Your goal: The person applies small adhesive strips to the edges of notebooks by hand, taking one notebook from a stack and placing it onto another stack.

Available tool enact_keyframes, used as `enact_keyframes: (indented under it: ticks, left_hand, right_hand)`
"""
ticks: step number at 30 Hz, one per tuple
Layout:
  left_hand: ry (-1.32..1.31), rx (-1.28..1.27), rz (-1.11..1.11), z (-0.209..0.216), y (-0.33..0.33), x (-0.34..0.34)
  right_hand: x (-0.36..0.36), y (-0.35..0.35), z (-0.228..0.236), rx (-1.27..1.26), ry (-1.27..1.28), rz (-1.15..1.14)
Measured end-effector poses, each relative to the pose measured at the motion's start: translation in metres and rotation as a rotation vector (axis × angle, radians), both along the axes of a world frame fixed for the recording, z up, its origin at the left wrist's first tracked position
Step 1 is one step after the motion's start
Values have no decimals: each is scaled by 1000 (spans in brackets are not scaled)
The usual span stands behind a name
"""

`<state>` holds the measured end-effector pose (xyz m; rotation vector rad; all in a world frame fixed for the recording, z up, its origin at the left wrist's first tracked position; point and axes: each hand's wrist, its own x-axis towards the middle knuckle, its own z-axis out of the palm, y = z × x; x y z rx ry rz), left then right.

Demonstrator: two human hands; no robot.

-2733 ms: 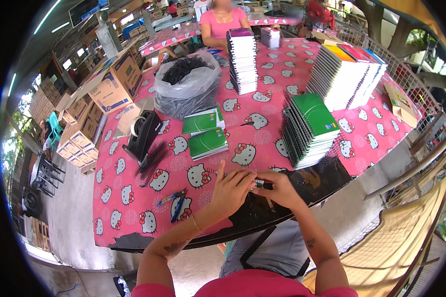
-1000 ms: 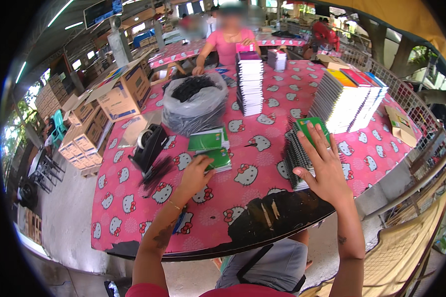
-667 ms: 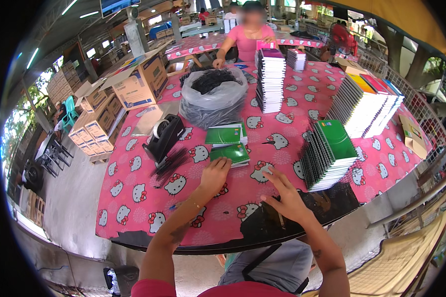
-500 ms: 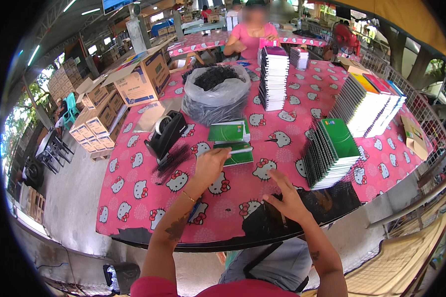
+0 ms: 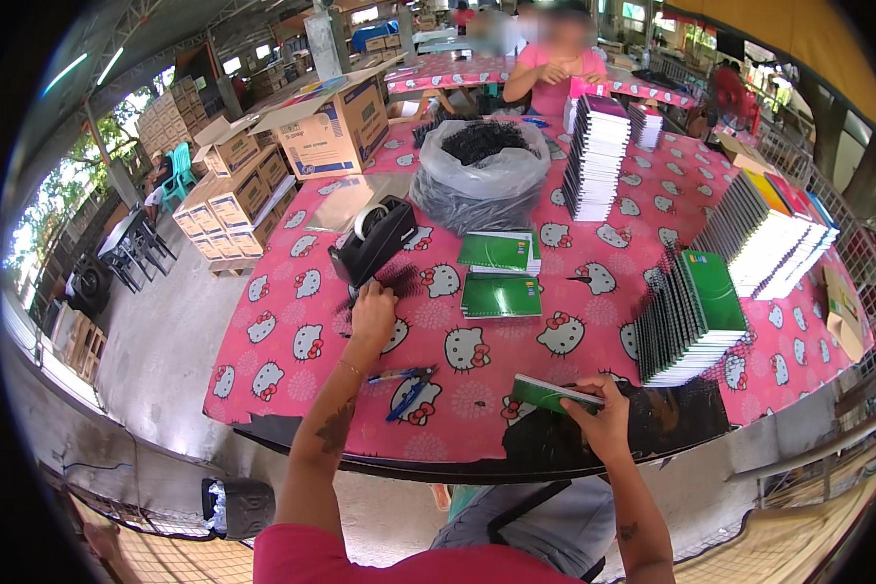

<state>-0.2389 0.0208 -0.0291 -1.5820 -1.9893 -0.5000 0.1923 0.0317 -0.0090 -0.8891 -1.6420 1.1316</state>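
My right hand (image 5: pixel 599 419), near the table's front edge, grips a small green notebook (image 5: pixel 545 392) between thumb and fingers, its page edges tilted up. My left hand (image 5: pixel 372 316) reaches down with bunched fingertips to a loose pile of black binding coils (image 5: pixel 405 281); whether a coil is between them is hidden. Just beyond it is a black tape dispenser (image 5: pixel 380 243). Two green notebook piles (image 5: pixel 501 295) lie mid-table, one behind the other. Between my hands are blue-handled pliers (image 5: pixel 414 394) and a blue pen (image 5: pixel 387 377).
A clear plastic bag (image 5: pixel 521 185) full of black coils stands at the back. A stack of green coil-bound notebooks (image 5: pixel 712 297) rises at right, with more stacks (image 5: pixel 764 234) behind it. A tall stack (image 5: pixel 597 161) stands before a co-worker in pink (image 5: pixel 560 73). Cardboard boxes (image 5: pixel 331 131) stand at left.
A green notebook is now in my right hand, which was open before. My left hand has left the mid-table notebooks and moved left to the coils. The view has shifted.
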Motion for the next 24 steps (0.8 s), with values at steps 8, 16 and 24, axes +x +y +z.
enact_keyframes:
  ticks: [8, 16, 24]
  left_hand:
    - [-262, 291, -114, 44, -4, 66]
    - [-1373, 209, -535, -4, -57, 231]
    - [-852, 26, -576, 51, -57, 189]
  right_hand:
    - [-2, 15, -18, -247, 115, 88]
    - [-3, 13, -30, -257, 86, 152]
    - [4, 18, -16, -171, 1, 211]
